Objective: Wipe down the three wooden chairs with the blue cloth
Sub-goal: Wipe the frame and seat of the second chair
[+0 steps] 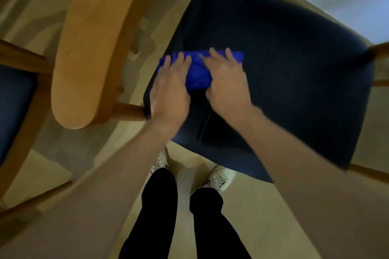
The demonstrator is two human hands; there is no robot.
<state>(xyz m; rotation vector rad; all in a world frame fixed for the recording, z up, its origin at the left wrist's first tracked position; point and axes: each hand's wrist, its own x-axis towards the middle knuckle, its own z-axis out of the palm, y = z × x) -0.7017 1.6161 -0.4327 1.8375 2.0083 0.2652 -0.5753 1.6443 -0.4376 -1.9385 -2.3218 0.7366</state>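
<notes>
Both hands flat on cloth, chair seat.
Left hand [170, 88] and right hand [226, 84], fingers straight, press the blue cloth [197, 73] near the seat's [294, 73] left edge.

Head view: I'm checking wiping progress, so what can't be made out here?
- Blue cloth: mostly covered by left hand and right hand.
- Both hands' fingertips: motion-blurred, grip unclear.
- Chair at left: cut off by the frame edge.
- Third chair: not identifiable.
</notes>
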